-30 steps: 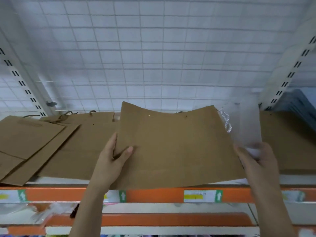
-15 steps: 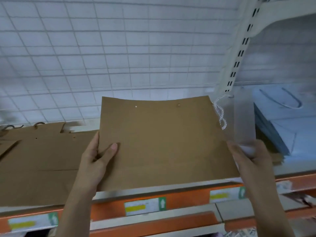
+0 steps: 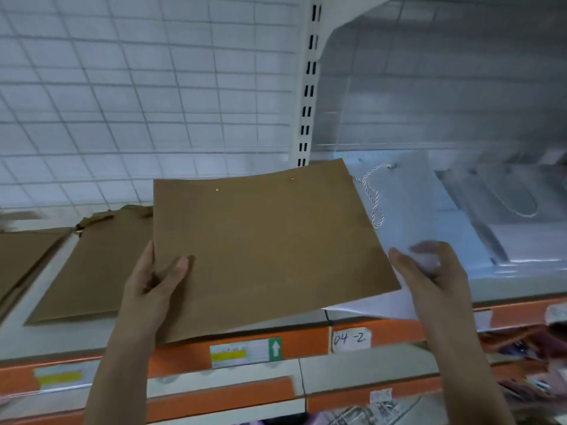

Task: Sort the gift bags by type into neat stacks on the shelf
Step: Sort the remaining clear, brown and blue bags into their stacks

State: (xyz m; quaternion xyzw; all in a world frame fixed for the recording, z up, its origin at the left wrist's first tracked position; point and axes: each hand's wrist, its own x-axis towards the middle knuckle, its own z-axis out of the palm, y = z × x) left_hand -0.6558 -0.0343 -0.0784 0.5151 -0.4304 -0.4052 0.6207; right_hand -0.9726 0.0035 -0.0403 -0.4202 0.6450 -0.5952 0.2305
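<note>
I hold a flat brown paper gift bag (image 3: 267,246) above the shelf's front edge. My left hand (image 3: 153,277) grips its left edge, thumb on top. Under its right side lies a white gift bag (image 3: 411,210) with a twisted white cord handle (image 3: 372,197); my right hand (image 3: 429,271) pinches this white bag's lower part. More brown bags (image 3: 95,265) lie flat on the shelf (image 3: 40,338) to the left. A stack of white bags (image 3: 521,228) lies on the right-hand shelf bay, blurred.
A white slotted upright post (image 3: 308,87) divides the two shelf bays. White wire grid backing (image 3: 138,87) stands behind the left bay. Orange shelf rail (image 3: 300,342) carries price labels and a tag reading 04-2 (image 3: 349,338). Lower shelves hold blurred goods at bottom right.
The view has swung to the right, and both hands carried the brown and white bags rightward to the post. The white stack on the right bay has come into view.
</note>
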